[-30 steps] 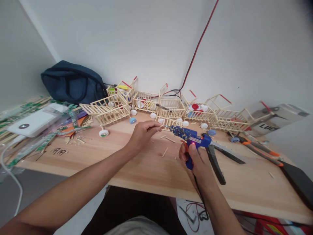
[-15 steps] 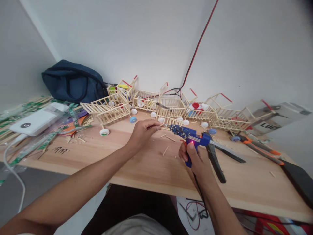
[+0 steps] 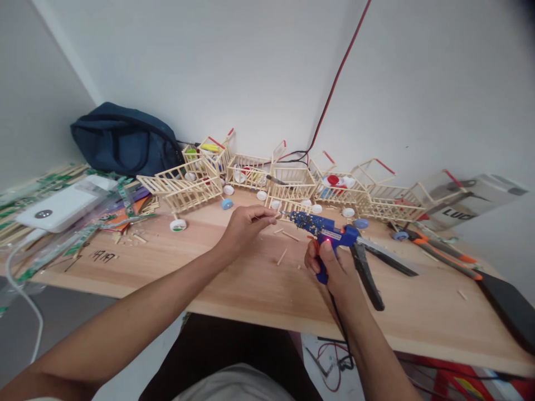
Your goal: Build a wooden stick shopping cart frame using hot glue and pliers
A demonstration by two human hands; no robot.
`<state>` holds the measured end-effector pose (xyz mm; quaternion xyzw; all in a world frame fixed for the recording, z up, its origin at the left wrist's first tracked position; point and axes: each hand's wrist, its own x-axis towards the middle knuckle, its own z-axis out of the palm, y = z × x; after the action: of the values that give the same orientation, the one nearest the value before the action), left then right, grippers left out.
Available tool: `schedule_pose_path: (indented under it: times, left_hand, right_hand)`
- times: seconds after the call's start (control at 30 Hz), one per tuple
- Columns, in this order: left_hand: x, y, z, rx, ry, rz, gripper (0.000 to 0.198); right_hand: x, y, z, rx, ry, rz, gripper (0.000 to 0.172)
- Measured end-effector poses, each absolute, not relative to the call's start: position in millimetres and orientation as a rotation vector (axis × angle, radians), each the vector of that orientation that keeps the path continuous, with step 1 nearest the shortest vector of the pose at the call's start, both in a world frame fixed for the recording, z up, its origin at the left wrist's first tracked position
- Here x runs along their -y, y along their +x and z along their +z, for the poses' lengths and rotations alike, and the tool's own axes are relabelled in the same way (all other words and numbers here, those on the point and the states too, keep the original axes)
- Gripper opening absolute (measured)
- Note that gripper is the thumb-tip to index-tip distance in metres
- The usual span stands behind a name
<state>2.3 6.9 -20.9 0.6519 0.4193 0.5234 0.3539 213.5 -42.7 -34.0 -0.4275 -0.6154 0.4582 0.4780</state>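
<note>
My right hand (image 3: 332,267) grips a blue hot glue gun (image 3: 324,229) by its handle, a red light glowing on its body. The nozzle points left toward my left hand (image 3: 244,224), whose fingers pinch a thin wooden stick (image 3: 273,218) just in front of the nozzle. Behind the stick lies a small flat frame of sticks (image 3: 292,208). Both hands hover over the wooden table (image 3: 251,284).
A row of small stick-built carts (image 3: 292,181) with bottle-cap wheels lines the wall. Black-handled pliers (image 3: 368,267) and orange-handled cutters (image 3: 443,253) lie to the right. A dark blue bag (image 3: 123,139) and packets of sticks (image 3: 54,223) sit at the left. Loose sticks (image 3: 282,256) scatter the table.
Almost nothing has changed; both hands hold the same pose, with only a slight upward shift of the glue gun and right hand.
</note>
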Motion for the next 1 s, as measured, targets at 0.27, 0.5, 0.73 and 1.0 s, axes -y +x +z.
schedule_pose_path:
  times: [0.27,0.5,0.73,1.0]
  left_hand:
    - [-7.6,2.5,-21.5,-1.102,1.640,1.378,0.012]
    - [-8.8,3.2,-21.3,-1.098,1.517,1.374,0.009]
    - [-7.1,5.7,-20.8,-1.096,1.436,1.364,0.012]
    - [-7.0,2.6,-20.7,-1.103,1.475,1.371,0.015]
  right_hand:
    - [44.4,211.6,-32.0,1.478,-1.069,1.115,0.051]
    - [43.8,213.9,-33.8,1.509,-1.012,1.143,0.048]
    - [43.9,212.9,-33.3,1.501,-0.994,1.150,0.048]
    - [43.1,213.8,-33.3,1.487,-1.025,1.128,0.048]
